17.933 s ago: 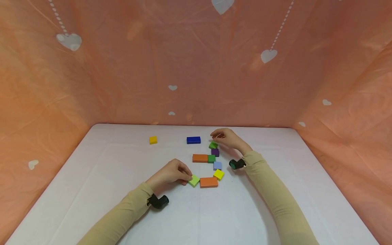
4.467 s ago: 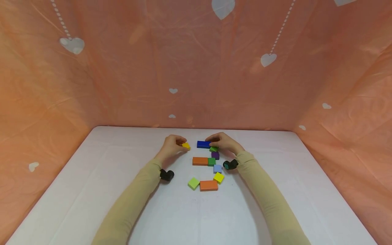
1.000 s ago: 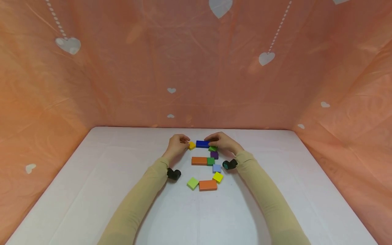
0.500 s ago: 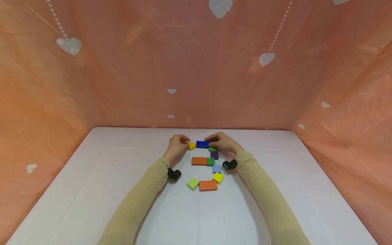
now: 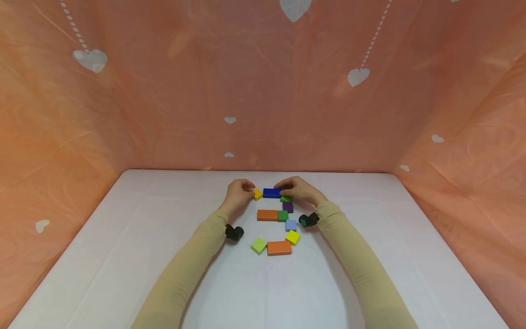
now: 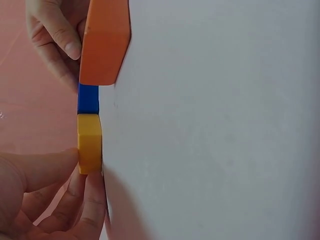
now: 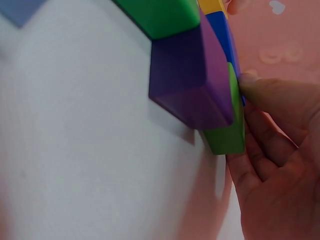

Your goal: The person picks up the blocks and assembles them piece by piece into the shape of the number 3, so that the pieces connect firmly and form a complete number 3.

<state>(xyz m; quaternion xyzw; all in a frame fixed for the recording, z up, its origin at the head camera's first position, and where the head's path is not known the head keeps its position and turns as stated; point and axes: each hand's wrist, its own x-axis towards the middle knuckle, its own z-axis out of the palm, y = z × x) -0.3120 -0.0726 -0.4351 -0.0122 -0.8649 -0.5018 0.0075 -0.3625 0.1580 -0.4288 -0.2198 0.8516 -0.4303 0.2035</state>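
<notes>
My left hand [image 5: 237, 196] pinches an orange-yellow block [image 5: 257, 194] at the left end of a dark blue block [image 5: 271, 193]. In the left wrist view the yellow block [image 6: 90, 144] meets the blue block [image 6: 88, 98] end to end. The right hand [image 5: 302, 189] holds the blue block's right end, index finger on the far side and thumb on the near side. Under that thumb, a green block [image 5: 286, 199] is partly covered. Seen from the right wrist, the thumb [image 7: 257, 85] lies where the blue and green [image 7: 227, 137] blocks meet.
Below the green block come purple [image 5: 288, 207], dark green [image 5: 283, 216], light blue [image 5: 291, 225] and bright yellow [image 5: 292, 237] blocks. An orange block [image 5: 267, 215] extends left from the dark green one. Another orange block [image 5: 279, 248] and a lime block [image 5: 259, 246] lie nearest me on the white table [image 5: 230, 292].
Since the oldest frame, my left hand has let go of the lime block and brought the orange-yellow block rightward to the blue one. The blue block has shifted right. The last second shows both hands still.
</notes>
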